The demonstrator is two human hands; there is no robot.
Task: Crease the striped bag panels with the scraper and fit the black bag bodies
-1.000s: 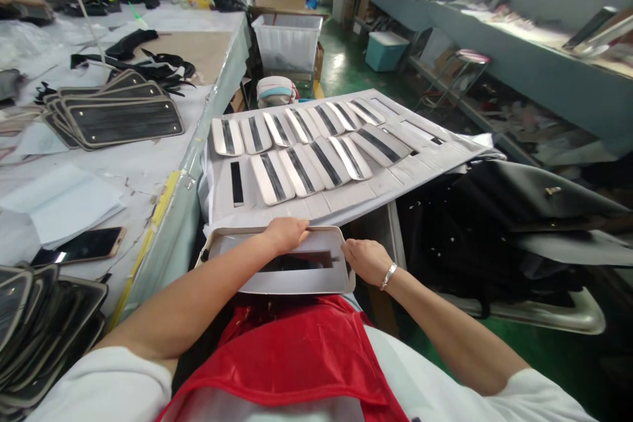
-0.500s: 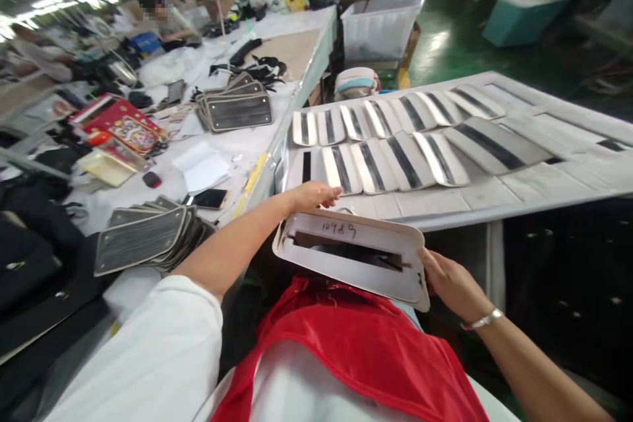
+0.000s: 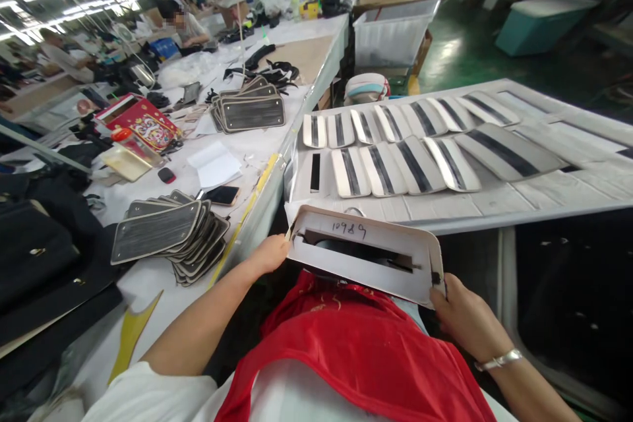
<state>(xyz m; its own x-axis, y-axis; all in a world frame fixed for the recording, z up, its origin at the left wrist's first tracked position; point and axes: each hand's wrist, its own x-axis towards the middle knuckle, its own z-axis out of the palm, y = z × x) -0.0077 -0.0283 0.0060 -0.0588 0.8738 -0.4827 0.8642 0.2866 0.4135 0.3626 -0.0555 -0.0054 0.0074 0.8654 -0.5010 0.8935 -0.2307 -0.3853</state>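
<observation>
Between my hands is a white board frame [image 3: 383, 236] with rounded corners, a long rectangular slot and the handwritten number 10989. My left hand [image 3: 270, 254] is closed on its left end. At the right end, my right hand [image 3: 467, 313] grips the lower corner, thumb on the face. The frame tilts down to the right, above a red apron [image 3: 336, 336]. Beyond it, pale curved panels with dark stripes [image 3: 378, 170] lie in two rows on a white-covered board [image 3: 420, 208].
Left of me a long table [image 3: 198, 138] carries a stack of dark rectangular panels [image 3: 158, 231], a phone [image 3: 222, 195], white paper [image 3: 215, 163] and a red box [image 3: 143, 122]. A grey bin [image 3: 390, 33] stands behind. Other people sit farther off.
My left hand has come down from above the frame's top edge, near the striped panels, and now holds the frame's left end. The whole view has shifted slightly.
</observation>
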